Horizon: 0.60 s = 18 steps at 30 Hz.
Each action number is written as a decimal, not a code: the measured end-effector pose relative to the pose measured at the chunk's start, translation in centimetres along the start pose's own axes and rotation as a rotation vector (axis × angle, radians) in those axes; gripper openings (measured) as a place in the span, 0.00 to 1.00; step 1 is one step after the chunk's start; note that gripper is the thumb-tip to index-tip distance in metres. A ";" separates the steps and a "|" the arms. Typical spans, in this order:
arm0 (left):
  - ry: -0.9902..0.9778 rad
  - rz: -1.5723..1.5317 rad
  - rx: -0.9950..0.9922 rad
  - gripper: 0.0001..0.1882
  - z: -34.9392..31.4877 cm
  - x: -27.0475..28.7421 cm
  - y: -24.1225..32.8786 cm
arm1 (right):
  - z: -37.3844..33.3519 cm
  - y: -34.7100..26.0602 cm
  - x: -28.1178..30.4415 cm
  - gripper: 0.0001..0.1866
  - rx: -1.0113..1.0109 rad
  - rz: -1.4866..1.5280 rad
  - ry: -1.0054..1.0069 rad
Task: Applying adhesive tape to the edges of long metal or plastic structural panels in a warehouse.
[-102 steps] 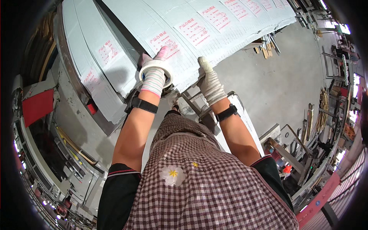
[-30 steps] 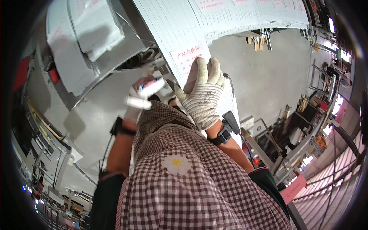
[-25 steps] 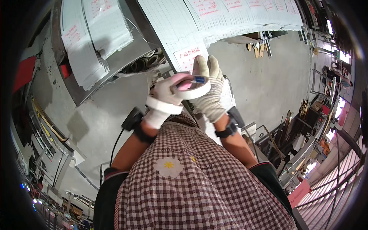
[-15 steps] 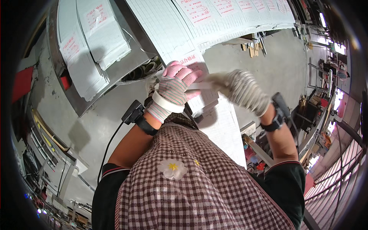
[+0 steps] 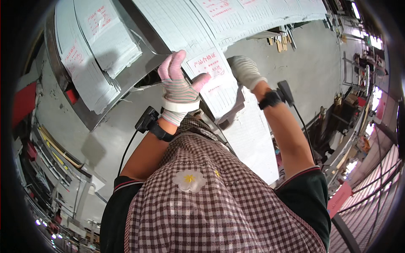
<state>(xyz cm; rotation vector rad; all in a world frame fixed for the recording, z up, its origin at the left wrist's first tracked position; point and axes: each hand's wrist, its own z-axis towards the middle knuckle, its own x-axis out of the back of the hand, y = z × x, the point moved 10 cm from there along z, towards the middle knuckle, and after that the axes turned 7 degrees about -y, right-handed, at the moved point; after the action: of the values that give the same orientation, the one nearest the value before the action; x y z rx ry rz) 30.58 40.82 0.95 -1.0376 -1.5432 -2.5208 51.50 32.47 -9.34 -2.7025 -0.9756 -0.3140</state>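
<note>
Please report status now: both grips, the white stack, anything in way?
Left grip open, white roll around wrist. Right grip at right edge of white stack, hold unclear. Left thumb overlaps label.

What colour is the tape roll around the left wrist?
The tape roll is white, clearest in the head view.

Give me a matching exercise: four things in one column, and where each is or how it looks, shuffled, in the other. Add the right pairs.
Column one:
1. White ring
2. Left hand
3. Right hand
4. Apron

Column two:
A. Wearing the pink-fingered glove
B. Checked, with a white flower
C. Around the base of the pink-fingered glove
D. To the right of the red-printed label

Pairs: 1-C, 2-A, 3-D, 4-B
</note>
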 end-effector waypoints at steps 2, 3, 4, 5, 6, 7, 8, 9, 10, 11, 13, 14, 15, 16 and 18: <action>0.052 -0.095 0.101 0.47 0.5 0.6 -1.7 | -0.3 -1.5 2.7 0.15 0.108 -0.178 0.421; 0.085 -0.199 0.219 0.46 0.7 0.8 -3.4 | -0.1 -1.4 2.8 0.15 0.161 -0.117 0.521; 0.065 -0.288 0.367 0.46 0.5 0.3 -4.8 | 0.3 -0.8 2.5 0.16 0.228 0.070 0.549; 0.078 -0.377 0.481 0.41 0.1 0.1 -5.8 | 0.1 -1.2 1.8 0.15 0.398 0.170 0.550; 0.034 -0.532 0.539 0.39 -0.7 -1.0 -5.7 | -0.4 -0.4 1.1 0.16 0.478 0.267 0.553; 0.039 -0.689 0.530 0.37 -1.3 -1.3 -5.1 | -2.3 0.0 1.1 0.16 0.632 0.362 0.601; -0.020 -0.694 0.486 0.33 -1.8 -1.6 -3.9 | -3.5 1.5 -0.1 0.15 0.520 0.224 0.561; -0.063 -0.662 0.571 0.30 -3.3 -2.3 -3.9 | -6.4 2.0 -0.8 0.15 0.565 0.074 0.598; -0.098 -0.891 0.647 0.28 -6.1 -3.8 -2.4 | -7.8 3.8 -2.4 0.15 0.390 -0.148 0.497; -0.265 -0.863 0.752 0.26 -9.0 -5.6 -1.4 | -10.2 4.7 -3.5 0.16 0.367 -0.365 0.473; -0.746 -0.922 0.871 0.28 -14.3 -8.5 0.9 | -12.9 7.7 -7.4 0.19 0.326 -0.513 0.131; -0.737 -0.967 0.896 0.31 -15.1 -8.4 0.6 | -13.9 9.3 -7.2 0.20 0.277 -0.390 0.122; -0.692 -1.016 0.950 0.35 -15.1 -8.5 -0.3 | -14.6 10.2 -7.1 0.21 0.274 -0.266 0.124; -0.525 -1.091 0.920 0.38 -13.6 -7.9 -1.7 | -14.4 11.6 -7.0 0.24 0.184 -0.143 0.109; -0.253 -1.179 0.868 0.45 -8.6 -7.3 -5.1 | -15.2 9.5 -4.1 0.25 0.438 0.058 0.368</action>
<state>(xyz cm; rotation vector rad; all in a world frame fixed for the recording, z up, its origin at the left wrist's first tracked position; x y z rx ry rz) 29.97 34.29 -9.54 -0.2907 -3.5525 -1.4981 52.78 18.29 2.34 -2.1729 -0.7519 -0.4989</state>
